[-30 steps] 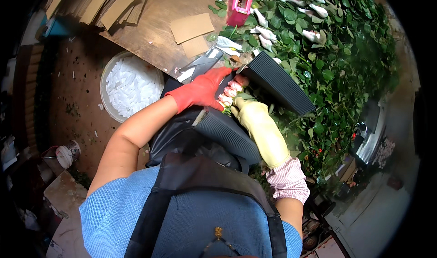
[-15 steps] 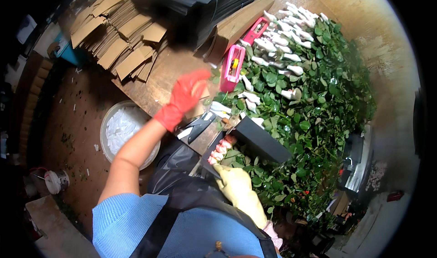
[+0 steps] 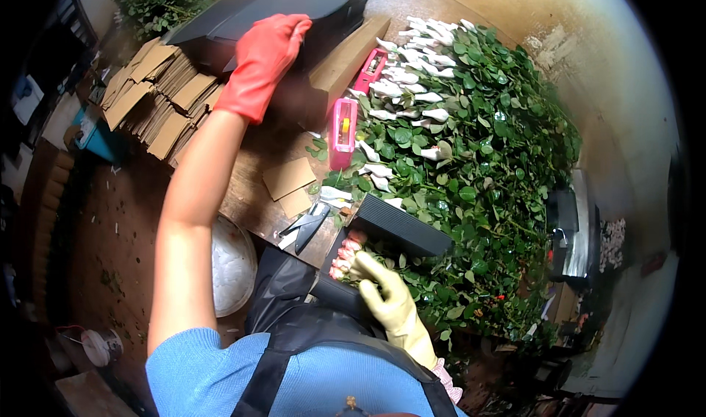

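Note:
My left hand [image 3: 265, 60], in a red glove, reaches over a stack of black sheets [image 3: 206, 27] at the top; its fingers are curled near the edge, and what they hold is unclear. My right hand [image 3: 386, 296], in a cream glove, has its fingers apart beside pink roses [image 3: 348, 250]. The roses lie in a row inside an open black ribbed holder [image 3: 401, 226] at the front of the wooden table [image 3: 246, 196]. A grey and black tool [image 3: 309, 226] lies just left of the holder, with two brown cardboard squares [image 3: 287, 176] beyond it.
Cut stems with leaves [image 3: 485, 248] and white-wrapped heads [image 3: 412, 75] cover the right. Pink tape dispensers [image 3: 342, 145] stand mid-table. Cardboard stacks [image 3: 165, 126] fill the back left, a long brown board [image 3: 338, 68] the back. A tub of white pieces [image 3: 232, 270] is below, partly behind my left arm.
My left hand has left the roses and risen to the black stack at the back. My right hand's fingers have spread beside the roses. The view has shifted toward the table's back.

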Available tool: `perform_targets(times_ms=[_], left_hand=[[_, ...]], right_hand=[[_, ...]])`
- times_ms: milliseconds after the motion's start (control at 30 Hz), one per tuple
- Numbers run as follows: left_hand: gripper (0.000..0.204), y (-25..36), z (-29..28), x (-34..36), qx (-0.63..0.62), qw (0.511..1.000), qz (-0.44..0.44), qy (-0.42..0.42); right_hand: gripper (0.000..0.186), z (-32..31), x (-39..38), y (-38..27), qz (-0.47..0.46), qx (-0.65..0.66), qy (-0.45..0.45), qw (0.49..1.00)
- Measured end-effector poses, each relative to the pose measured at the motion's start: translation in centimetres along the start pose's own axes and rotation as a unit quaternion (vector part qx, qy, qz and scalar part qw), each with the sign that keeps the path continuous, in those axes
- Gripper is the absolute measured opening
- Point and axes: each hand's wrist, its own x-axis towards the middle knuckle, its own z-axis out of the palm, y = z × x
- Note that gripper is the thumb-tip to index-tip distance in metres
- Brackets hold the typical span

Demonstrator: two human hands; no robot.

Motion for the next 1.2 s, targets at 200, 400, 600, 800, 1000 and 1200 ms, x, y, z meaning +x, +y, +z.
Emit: perform_targets(times_ms=[200,400,600,800,1000,1200], left_hand=[[0.038,9.8,-5.9,-10.0,-0.119,0.945,0.292,0.090],[0.047,16.0,-3.2,-24.4,-0.192,0.848,0.449,-0.205],[0.043,11.3,-0.3,-28.0,-0.255,0.905,-0.189,-0.283],[0.032,10.2,3.4,-32.1,-0.323,0.578,-0.458,-0.592],[0.046,8.5,4.4,-33.9,-0.206,0.553,-0.416,-0.692],[0.045,8.8,4.0,-31.5,-0.054,0.678,-0.134,-0.721]], right_hand=[[0.090,-1.7,1.6,-0.9,0.018,0.269,0.041,0.962],[0.058,-5.9,1.4,-1.9,0.110,0.163,0.198,0.960],[0.029,-8.4,-4.1,4.2,0.133,0.089,0.319,0.934],[0.046,-9.9,-4.1,3.4,0.447,-0.160,0.207,0.855],[0.031,-8.7,-0.3,-3.3,0.341,-0.326,-0.018,0.882],[0.028,-4.7,1.5,7.2,0.093,-0.267,-0.207,0.937]])
